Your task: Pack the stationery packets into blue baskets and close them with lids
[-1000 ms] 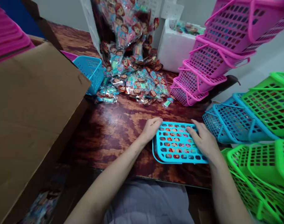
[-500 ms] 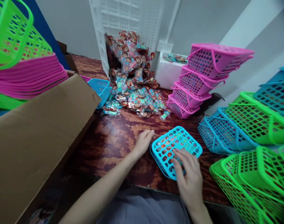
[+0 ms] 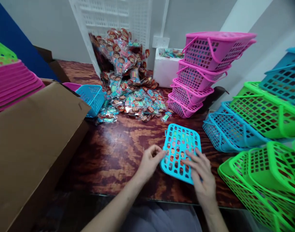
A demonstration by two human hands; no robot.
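Head view: lidded blue basket [image 3: 182,147] sits on the brown-mottled table [image 3: 108,154] in front of the person, slightly askew, with coloured contents showing through the lid slots. Left hand [image 3: 152,159] at the basket's left edge, fingers curled, thumb and forefinger tips near each other by the rim; whether it pinches the rim cannot be made out. Right hand [image 3: 202,169] lies over the lid's lower right part, fingers spread and loosely bent, grasping nothing visible. Beyond: heap of clear-wrapped packets [image 3: 140,103] printed with cartoon figures; to its right, stacked pink baskets [image 3: 202,75]. Green baskets [image 3: 259,164] at right; cardboard box [image 3: 41,138] at left.
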